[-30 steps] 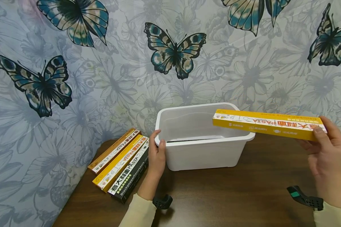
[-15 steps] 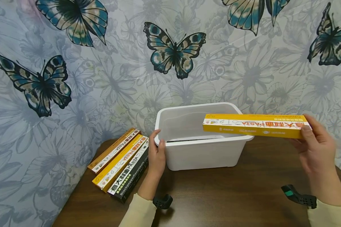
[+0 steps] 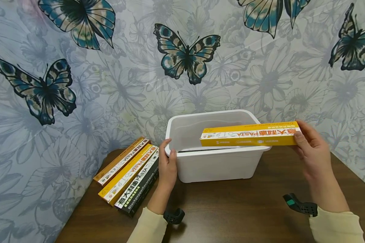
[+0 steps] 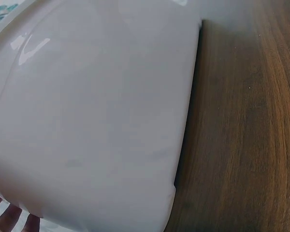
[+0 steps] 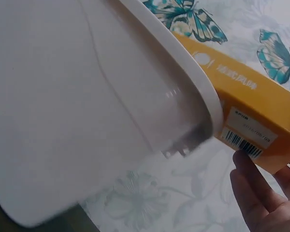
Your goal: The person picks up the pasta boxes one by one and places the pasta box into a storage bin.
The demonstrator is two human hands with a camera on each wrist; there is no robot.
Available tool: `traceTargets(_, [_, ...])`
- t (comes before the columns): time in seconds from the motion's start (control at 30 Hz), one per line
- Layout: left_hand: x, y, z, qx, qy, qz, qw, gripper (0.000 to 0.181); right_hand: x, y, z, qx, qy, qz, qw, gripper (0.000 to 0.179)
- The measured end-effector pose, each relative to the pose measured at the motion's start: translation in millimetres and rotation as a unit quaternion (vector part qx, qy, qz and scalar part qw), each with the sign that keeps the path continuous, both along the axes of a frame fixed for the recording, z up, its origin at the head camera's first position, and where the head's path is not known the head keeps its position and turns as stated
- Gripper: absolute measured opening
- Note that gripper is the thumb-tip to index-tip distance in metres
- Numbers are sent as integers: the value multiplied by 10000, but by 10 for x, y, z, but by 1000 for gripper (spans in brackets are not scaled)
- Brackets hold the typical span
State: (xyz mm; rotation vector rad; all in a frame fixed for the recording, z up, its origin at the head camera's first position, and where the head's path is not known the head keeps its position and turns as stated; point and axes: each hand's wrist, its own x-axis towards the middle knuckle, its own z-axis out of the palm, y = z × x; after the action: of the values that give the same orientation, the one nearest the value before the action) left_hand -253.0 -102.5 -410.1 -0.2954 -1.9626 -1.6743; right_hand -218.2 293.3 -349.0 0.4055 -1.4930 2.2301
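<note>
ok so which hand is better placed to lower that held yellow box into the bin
The right grip, most likely: it holds one end of the yellow pasta box, whose other end appears over the opening of the white bin. The left grip is occupied at the bin's left corner.

My head view is evenly lit, the flat brown wooden table softly shining. My left wrist view is dimmer, with glare streaks on the rectangular white plastic bin; my right wrist view looks hazy.
</note>
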Motion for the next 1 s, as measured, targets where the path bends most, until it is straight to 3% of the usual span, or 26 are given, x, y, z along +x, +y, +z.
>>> traceTargets(0.37, [-10,26,2,28,103,-86,9999,47,-184,-292,5,870,-334,-280,9953,43])
traceTargets(0.6, [-28,28,10,47,167,-122,9998,48,-253,-361,-26,1588,-664,-69,9851,47])
traceTargets(0.67, [-31,24,10,65,163,-121,9998,48,-264,-388,-31,1983,-830,-154,9765,49])
traceTargets(0.83, [-19,14,19,119,114,-118,9998,48,-280,-447,-38,3111,-1060,-408,9436,53])
traceTargets(1.0, [-25,5,6,129,129,-110,9998,48,-286,-471,-56,3343,-986,-437,9363,54])
